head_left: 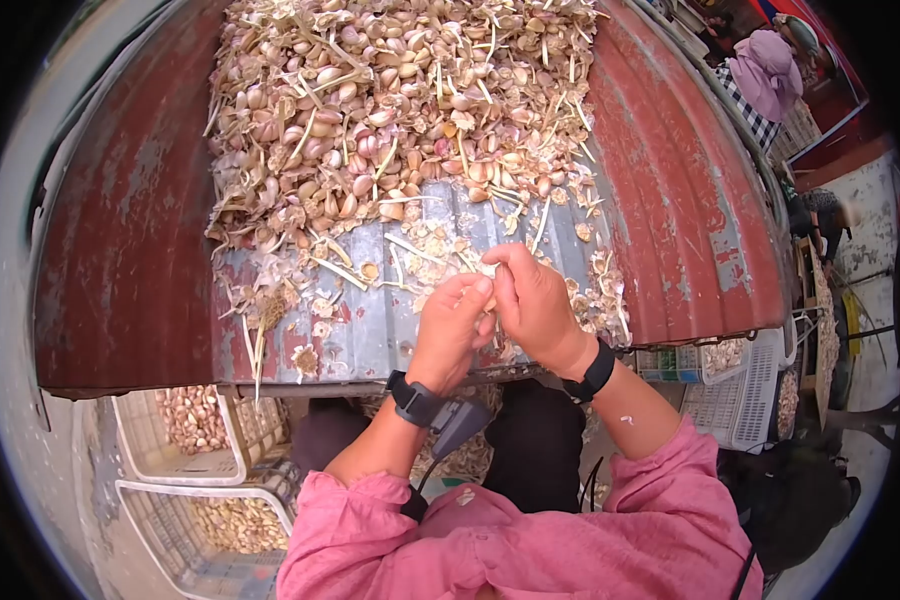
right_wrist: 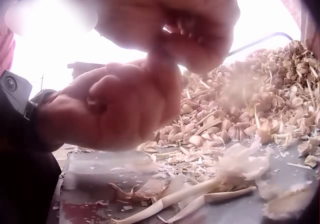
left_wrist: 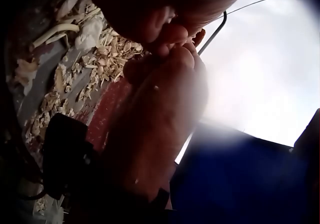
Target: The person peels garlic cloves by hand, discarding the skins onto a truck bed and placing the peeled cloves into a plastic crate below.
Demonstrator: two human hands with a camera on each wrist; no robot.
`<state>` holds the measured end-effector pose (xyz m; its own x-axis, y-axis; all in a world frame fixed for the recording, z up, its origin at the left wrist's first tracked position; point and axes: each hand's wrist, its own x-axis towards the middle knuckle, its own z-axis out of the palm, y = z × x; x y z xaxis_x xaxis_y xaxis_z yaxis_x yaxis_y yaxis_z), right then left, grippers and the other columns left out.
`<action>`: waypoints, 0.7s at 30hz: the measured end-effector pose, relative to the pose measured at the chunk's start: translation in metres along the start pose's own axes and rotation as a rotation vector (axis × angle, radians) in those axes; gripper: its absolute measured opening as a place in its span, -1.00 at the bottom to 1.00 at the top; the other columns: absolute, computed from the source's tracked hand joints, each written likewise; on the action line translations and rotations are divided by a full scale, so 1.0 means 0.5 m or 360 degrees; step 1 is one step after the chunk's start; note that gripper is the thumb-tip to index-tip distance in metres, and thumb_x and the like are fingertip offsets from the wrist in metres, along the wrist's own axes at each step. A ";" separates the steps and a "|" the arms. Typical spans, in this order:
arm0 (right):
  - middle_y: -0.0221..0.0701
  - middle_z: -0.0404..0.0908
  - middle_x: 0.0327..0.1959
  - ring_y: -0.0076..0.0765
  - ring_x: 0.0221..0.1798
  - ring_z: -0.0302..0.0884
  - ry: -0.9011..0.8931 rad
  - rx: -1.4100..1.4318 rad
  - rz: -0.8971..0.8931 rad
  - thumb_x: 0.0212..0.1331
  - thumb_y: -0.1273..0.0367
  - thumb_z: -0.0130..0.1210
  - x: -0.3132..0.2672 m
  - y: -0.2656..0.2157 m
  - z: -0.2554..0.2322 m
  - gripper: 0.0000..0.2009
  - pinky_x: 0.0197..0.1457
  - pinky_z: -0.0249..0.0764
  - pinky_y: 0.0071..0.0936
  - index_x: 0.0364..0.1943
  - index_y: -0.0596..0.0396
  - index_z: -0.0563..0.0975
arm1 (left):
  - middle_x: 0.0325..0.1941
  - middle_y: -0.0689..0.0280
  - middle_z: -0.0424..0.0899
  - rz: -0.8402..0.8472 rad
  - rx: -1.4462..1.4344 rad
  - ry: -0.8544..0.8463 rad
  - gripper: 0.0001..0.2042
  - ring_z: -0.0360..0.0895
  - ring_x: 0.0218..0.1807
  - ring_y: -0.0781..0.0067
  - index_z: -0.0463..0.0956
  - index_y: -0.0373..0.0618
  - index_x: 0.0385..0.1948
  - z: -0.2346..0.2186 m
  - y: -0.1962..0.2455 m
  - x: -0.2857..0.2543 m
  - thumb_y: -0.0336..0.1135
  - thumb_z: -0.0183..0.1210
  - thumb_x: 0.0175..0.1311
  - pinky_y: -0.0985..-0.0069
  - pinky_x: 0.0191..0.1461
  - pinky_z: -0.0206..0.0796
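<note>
1. Left hand [head_left: 450, 328] and right hand [head_left: 544, 312] pinch a small pale garlic piece [head_left: 487, 269] above the bench's [head_left: 362, 340] near edge
2. Garlic pile [head_left: 400, 110] lies toward the far edge
3. A close, gentle pinch should peel without bruising

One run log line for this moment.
left hand, right hand: fingers curled, fingertips together | between: small pale piece, identity unclear | garlic cloves: heaped beyond hands on corrugated metal

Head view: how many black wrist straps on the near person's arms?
2: one strap around the wrist below the left hand, another strap around the wrist below the right hand. Any under the pink sleeves would be hidden.
</note>
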<state>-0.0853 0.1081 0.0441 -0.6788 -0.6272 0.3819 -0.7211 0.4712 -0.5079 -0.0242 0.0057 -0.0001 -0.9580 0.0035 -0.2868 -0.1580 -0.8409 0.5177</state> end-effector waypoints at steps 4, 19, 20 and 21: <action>-0.27 0.49 -0.45 -0.21 -0.49 0.45 -0.0415 0.0991 0.0969 -0.01 0.50 -0.04 0.015 0.100 -0.003 -0.78 -0.41 0.38 -0.45 -0.22 0.19 0.43 | -0.49 0.39 0.43 0.0009 -0.0074 -0.0174 -0.86 0.18 -0.64 0.72 0.38 -0.12 -0.29 0.002 0.014 -0.007 -0.28 -0.04 0.23 0.81 -0.66 -0.02; -0.21 0.50 -0.43 -0.08 -0.31 0.46 -0.0503 -0.0423 0.0182 -0.15 0.47 0.05 0.123 0.182 0.060 -0.84 -0.26 0.38 -0.26 -0.39 0.08 0.52 | -0.25 0.31 0.50 0.0122 -0.0150 0.0467 -0.68 0.36 -0.45 0.65 0.32 -0.21 -0.05 -0.037 0.020 0.019 -0.38 0.04 0.14 0.75 -0.54 0.13; -0.23 0.47 -0.45 -0.10 -0.32 0.45 -0.0422 -0.0477 0.0086 -0.15 0.48 0.05 0.110 0.176 0.063 -0.84 -0.27 0.37 -0.27 -0.40 0.08 0.52 | -0.25 0.31 0.50 0.0119 -0.0150 0.0465 -0.68 0.36 -0.45 0.65 0.32 -0.21 -0.05 -0.035 0.020 0.018 -0.38 0.04 0.14 0.75 -0.54 0.13; -0.23 0.47 -0.45 -0.10 -0.32 0.45 -0.0421 -0.0477 0.0090 -0.15 0.48 0.05 0.102 0.172 0.062 -0.84 -0.27 0.37 -0.27 -0.40 0.08 0.52 | -0.26 0.31 0.50 0.0128 -0.0112 0.0490 -0.68 0.36 -0.46 0.66 0.32 -0.22 -0.06 -0.031 0.023 0.015 -0.39 0.05 0.13 0.76 -0.54 0.12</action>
<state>-0.1777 0.0976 -0.0041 -0.6876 -0.7147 0.1281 -0.7187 0.6450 -0.2597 -0.0294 -0.0121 -0.0087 -0.8477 -0.2193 -0.4830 -0.0576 -0.8672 0.4947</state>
